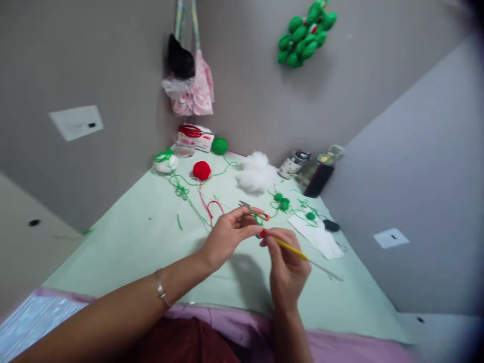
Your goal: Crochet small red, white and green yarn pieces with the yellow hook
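My left hand point(227, 232) is closed in a pinch on a small red and green crochet piece point(262, 234), partly hidden by the fingertips. My right hand point(289, 264) grips a yellow-handled crochet hook point(291, 248), its metal shaft pointing out to the lower right. The fingertips of both hands meet at the crochet piece, above the table. Just beyond the left fingers lie scissors point(244, 204) with orange handles, mostly covered by the hand. Red yarn point(209, 209) runs across the table from a red yarn ball point(201, 170) towards my left hand.
Green yarn point(181, 190) lies tangled at the left, near a green ball point(219, 146). White stuffing point(257, 174) sits at the back. At the right are small green balls point(282, 201), a tin point(293, 164), a glass bottle point(327, 159), a dark phone-like slab point(319, 180) and white paper point(317, 237).
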Demonstrator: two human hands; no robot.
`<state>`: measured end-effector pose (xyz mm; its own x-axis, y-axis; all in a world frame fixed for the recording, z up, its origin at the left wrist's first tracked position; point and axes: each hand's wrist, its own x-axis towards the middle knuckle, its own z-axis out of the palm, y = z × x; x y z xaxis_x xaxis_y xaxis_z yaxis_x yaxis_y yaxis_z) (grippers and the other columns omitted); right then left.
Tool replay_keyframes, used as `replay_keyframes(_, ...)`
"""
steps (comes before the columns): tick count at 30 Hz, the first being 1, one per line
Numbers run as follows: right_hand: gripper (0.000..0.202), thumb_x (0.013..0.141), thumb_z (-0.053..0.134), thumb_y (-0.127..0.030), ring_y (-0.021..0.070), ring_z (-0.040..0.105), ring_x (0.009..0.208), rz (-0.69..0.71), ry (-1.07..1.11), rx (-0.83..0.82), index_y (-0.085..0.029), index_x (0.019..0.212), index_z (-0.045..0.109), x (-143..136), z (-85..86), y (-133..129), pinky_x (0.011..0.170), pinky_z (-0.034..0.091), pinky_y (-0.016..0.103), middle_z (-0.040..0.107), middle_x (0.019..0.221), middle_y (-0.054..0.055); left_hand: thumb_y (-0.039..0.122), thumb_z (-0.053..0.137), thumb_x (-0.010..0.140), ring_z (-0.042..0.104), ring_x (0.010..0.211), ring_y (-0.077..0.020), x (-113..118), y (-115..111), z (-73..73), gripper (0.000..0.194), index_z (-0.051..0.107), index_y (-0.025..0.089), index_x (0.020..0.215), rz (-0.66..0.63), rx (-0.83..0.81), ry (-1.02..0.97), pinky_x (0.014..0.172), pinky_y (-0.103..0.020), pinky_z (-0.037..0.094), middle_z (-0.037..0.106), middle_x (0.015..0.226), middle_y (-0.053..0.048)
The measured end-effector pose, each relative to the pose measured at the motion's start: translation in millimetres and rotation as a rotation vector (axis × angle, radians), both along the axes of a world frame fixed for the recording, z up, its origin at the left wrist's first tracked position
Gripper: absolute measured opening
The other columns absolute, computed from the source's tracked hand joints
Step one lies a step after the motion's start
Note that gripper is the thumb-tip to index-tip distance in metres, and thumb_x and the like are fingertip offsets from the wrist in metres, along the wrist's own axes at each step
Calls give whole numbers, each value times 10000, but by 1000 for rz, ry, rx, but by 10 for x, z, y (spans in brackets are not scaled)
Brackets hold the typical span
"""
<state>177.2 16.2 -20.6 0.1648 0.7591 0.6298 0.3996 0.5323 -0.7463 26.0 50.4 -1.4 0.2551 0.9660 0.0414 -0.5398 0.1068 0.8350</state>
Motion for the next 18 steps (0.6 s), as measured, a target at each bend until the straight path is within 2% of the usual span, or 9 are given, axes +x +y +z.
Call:
replay_keyframes(3, 255, 942, 625, -108, 196, 687, 885, -6, -120, 120, -258, 1110, 745, -17, -10, -108, 741, 598, 349, 705, 979, 65, 237, 842, 792, 576, 817, -149, 19, -70, 20, 344, 769, 227, 1128, 38, 15, 53, 837, -276, 453, 604, 790, 27)
replay_keyframes(6, 400, 933, 599, -27, 178, 706, 911, -62, -245, 220, -275, 1228, 708, -6, -24, -158, 754, 616, 316, 711, 1015, 73, 265, 841, 799, 562, 835, -153, 53, -102, 39, 359, 777, 245, 1151, 66, 21, 137, 853, -276, 452, 620, 831, 16)
replay_keyframes(9, 466, 927, 602, -7, 167, 718, 891, -130, -330, 274, -291, 1284, 695, 7, -51, -164, 717, 621, 287, 714, 1035, 80, 252, 847, 788, 553, 840, -139, 95, -111, 81, 312, 798, 253, 1096, 65, -23, 126, 853, -258, 444, 621, 847, 21)
replay_keyframes(12, 491, 932, 615, -28, 182, 731, 897, -165, -357, 295, -319, 1320, 689, 16, -115, -156, 715, 633, 305, 721, 1053, 84, 244, 855, 781, 556, 847, -130, 131, -134, 120, 264, 800, 235, 1038, 53, -91, 62, 843, -241, 435, 627, 844, 24)
replay_keyframes(16, 540, 925, 626, -19, 211, 739, 975, -223, -280, 339, -367, 1333, 688, 25, -182, -164, 771, 655, 362, 724, 1120, 79, 239, 832, 814, 578, 873, -135, 149, -176, 126, 319, 775, 229, 1127, -82, -177, -34, 859, -251, 451, 670, 895, 8)
replay_keyframes(18, 521, 923, 639, -26, 223, 737, 1016, -202, -200, 339, -380, 1299, 710, 26, -171, -174, 798, 661, 387, 729, 1165, 73, 236, 824, 824, 602, 914, -154, 147, -180, 119, 362, 757, 222, 1179, -155, -200, -76, 886, -274, 468, 697, 934, -13)
